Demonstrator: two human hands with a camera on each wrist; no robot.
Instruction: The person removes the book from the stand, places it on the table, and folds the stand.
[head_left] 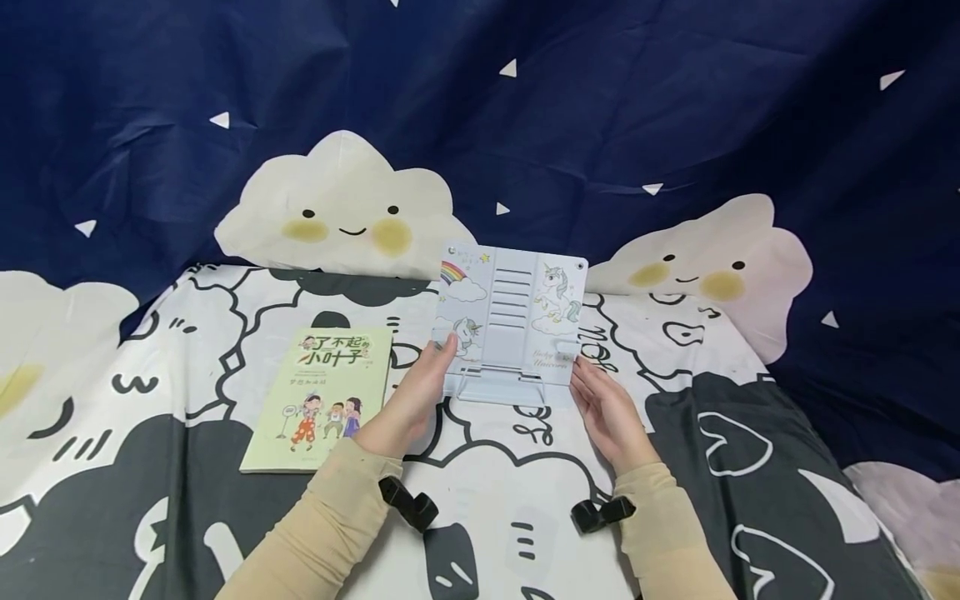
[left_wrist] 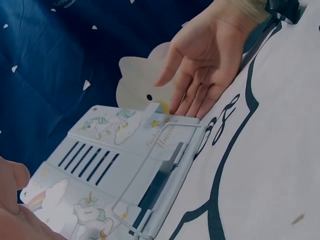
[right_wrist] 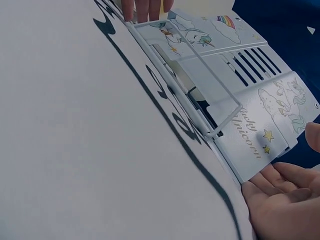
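Observation:
A pale book stand with unicorn pictures, a row of slots and a wire ledge at its foot stands tilted on the sheet. My left hand grips its left edge, thumb over the front and fingers partly hidden behind. At the lower right corner is my right hand; its loosely straight fingers reach under the edge, as the right wrist view shows. The thumb of that hand stands away from the panel in the left wrist view. A green book with cartoon children lies left of my left hand.
A black and white patterned sheet covers the surface below. Behind it hangs a dark blue cloth with white triangles and smiling clouds. Black straps sit on both wrists.

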